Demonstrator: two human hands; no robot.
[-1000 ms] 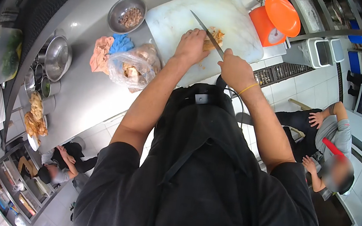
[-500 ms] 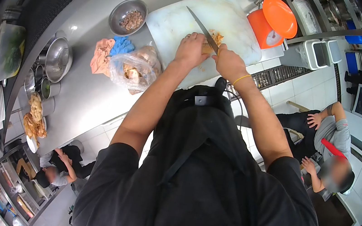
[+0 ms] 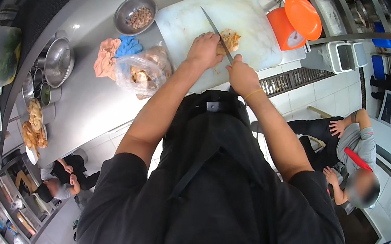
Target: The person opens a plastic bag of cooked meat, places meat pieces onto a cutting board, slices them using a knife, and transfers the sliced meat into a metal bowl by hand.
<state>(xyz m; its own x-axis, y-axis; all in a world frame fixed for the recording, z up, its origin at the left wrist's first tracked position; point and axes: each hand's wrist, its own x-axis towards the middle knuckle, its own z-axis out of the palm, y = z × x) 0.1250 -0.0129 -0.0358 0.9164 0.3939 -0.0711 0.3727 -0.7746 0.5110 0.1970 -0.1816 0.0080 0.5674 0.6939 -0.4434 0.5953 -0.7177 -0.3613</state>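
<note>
A large white cutting board [image 3: 189, 20] lies under both my hands. My right hand [image 3: 244, 76] is wrapped round the handle of a long kitchen knife [image 3: 212, 25], its blade slanting toward the board's far left. My left hand [image 3: 204, 50] presses down beside the blade with bent fingers, holding a pale brown piece of food [image 3: 220, 50], mostly hidden by the fingers and knife. To the right of the blade sits a small heap of chopped orange-brown bits [image 3: 231, 40]. A few crumbs lie nearer to me on the board.
Left of the board are a metal bowl [image 3: 121, 9] of diced meat, a clear plastic bag [image 3: 151, 67] of food, and blue [image 3: 127, 46] and peach cloths [image 3: 106, 58]. An orange scale [image 3: 281, 28] stands right. Other people sit at right [image 3: 361, 139] and lower left [image 3: 66, 184].
My right hand has drawn a little toward me and left with the knife handle. More chopped bits show beside the blade. My left hand remains on the food.
</note>
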